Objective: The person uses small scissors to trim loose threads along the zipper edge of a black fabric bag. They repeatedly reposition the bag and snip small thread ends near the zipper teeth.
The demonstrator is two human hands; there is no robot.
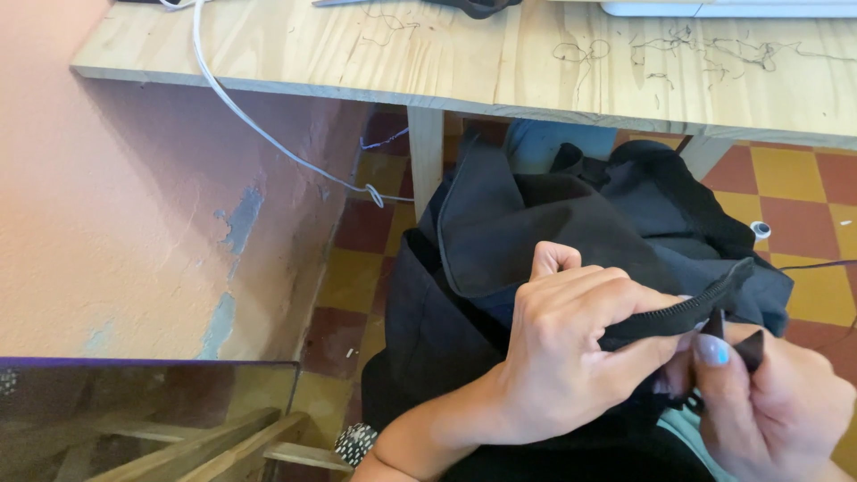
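My right hand [777, 393], cut off lower right, pinches the black zipper [678, 312] end; left hand [571, 348] grips it closed over dark fabric [500, 223].

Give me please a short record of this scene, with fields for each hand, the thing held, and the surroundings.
left hand: closed around a black zipper strip, thumb up
right hand: pinches the strip's near end, close to the left hand
fabric: dark garment bunched on the lap, under both hands
table: wooden table, loose dark threads on it
cable: white cable hangs off the table edge
floor: red and yellow tiles
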